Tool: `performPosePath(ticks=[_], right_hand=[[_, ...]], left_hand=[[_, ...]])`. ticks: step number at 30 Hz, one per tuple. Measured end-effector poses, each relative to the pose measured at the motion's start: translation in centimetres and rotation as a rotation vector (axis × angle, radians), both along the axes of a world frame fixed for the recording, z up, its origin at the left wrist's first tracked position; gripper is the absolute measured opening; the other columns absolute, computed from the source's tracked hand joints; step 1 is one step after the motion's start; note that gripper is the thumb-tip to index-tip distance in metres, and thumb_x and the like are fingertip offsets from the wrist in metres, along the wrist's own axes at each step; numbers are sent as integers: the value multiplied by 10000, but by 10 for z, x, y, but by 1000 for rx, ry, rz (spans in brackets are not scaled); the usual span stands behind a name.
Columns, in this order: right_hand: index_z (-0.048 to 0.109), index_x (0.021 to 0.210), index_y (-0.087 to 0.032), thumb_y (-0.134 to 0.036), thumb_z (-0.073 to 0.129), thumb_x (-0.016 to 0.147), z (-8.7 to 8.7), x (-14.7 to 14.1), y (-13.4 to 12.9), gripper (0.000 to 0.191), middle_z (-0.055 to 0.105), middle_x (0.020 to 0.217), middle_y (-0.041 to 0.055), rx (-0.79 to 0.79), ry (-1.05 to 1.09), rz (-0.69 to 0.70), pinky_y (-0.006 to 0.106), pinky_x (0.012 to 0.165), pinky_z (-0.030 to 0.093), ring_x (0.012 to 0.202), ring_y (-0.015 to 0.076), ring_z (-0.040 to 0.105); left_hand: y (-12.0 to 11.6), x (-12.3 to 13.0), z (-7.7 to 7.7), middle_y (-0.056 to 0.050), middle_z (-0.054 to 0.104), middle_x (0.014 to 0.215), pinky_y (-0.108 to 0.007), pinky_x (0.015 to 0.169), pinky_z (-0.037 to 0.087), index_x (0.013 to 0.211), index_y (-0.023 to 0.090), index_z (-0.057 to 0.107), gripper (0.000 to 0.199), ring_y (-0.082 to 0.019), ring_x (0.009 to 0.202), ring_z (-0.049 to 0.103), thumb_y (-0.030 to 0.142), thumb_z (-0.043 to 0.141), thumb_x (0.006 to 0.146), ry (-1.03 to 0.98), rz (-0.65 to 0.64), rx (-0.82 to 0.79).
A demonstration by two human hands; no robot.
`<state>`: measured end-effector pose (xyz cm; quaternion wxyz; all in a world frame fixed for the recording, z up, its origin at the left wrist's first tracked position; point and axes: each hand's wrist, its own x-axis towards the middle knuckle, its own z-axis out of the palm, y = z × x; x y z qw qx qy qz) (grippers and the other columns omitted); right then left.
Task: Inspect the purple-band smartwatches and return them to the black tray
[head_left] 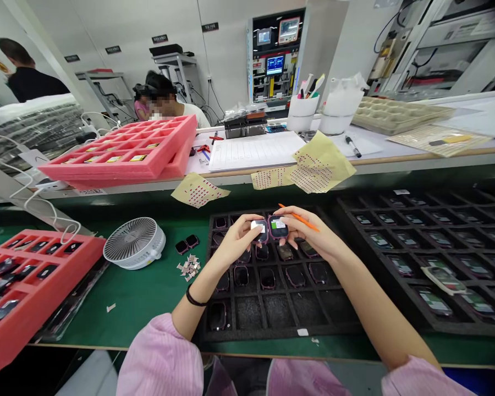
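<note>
Above the black foam tray [258,297], two small smartwatch bodies are side by side in my hands, close together or touching. My left hand [240,242] is closed on one smartwatch [262,235], its thumb lying over the pale screen. The other smartwatch [278,225], with a white and green picture on its screen, is gripped by my right hand [309,234]. A thin orange stick-like tool [299,217] also lies across the fingers of that hand. Below, several dark watch bodies [267,278] rest in the tray's compartments.
To the left stand a round white fan [134,242], a pile of small pale pieces [188,267] and a pink foam tray [28,297]. Another black tray [400,305] holds several watches at right. The raised shelf carries more pink trays [124,157], papers and pen cups [302,113].
</note>
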<state>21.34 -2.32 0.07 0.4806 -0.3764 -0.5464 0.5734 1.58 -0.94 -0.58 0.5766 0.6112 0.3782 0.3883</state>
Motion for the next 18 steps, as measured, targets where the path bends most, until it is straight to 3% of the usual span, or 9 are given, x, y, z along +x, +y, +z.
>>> performPosePath(ticks=[5,12,16,18], right_hand=[[585,1072,-186,-354,693,797,3,2,-4,340,643,951,59,32,-55,43,215,412,446,591,138,661],[582,1059,-185,-379,686,805,4,4,-6,336,640,901,46,60,-64,34,217,416,448,581,133,654],[591,1049,-177,-431,660,820,1,11,-14,349,629,834,30,31,-15,-17,219,417,453,607,158,676],[589,1036,-177,-445,657,820,-1,18,-23,351,628,800,21,23,6,-66,217,419,453,607,161,679]], left_hand=[[0,0,-1,-45,656,958,-166,478,376,1069,165,557,388,-73,637,560,393,680,780,6,25,29],[2,-2,-3,-51,638,951,-177,438,359,1131,188,556,439,-87,614,584,504,588,827,-10,25,34],[2,-4,-8,-82,605,1124,-221,633,469,1196,210,492,574,-144,849,617,346,754,704,76,-132,62],[2,-3,-16,-79,604,1114,-262,723,485,1180,205,490,594,-165,917,608,266,773,661,167,-245,72]])
